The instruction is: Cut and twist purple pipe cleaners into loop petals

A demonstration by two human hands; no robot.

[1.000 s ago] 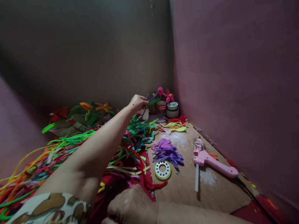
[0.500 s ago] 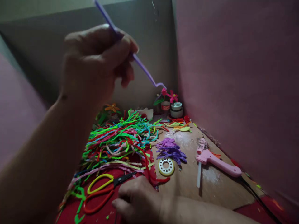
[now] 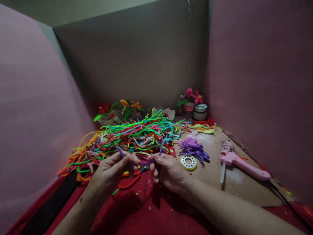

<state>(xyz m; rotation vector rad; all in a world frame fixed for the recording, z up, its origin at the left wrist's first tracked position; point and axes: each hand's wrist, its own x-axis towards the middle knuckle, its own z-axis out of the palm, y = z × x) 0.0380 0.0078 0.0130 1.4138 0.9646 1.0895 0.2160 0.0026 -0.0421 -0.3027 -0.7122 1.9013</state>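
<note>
Both hands are low centre, over the red cloth (image 3: 151,209) at the near edge of the bench. Left hand (image 3: 113,168) and right hand (image 3: 168,169) each pinch the same purple pipe cleaner (image 3: 147,162). Fingers are closed on it, thumb against forefinger, one hand per half. The stem sags slightly between the hands. Its left end sticks up past the left thumb and its right end bends up above the right fingers (the tip overlaps the pile behind, so the exact end is hard to read). It is held just above the cloth, not lying on it.

Directly behind is a big loose pile of mixed-colour pipe cleaners (image 3: 137,133): green, red, orange, blue. Under the hands are orange-handled scissors (image 3: 129,182), mostly hidden.

Right of the right hand, a cream ring-shaped disc with holes (image 3: 188,162) lies on the wooden board (image 3: 239,189), just beside a heap of purple fuzzy pieces (image 3: 193,148). Further right, a pink glue gun (image 3: 241,162) lies flat, its cable running off right. In the back corner are pipe-cleaner flowers (image 3: 193,95) and two small jars (image 3: 200,112).
</note>
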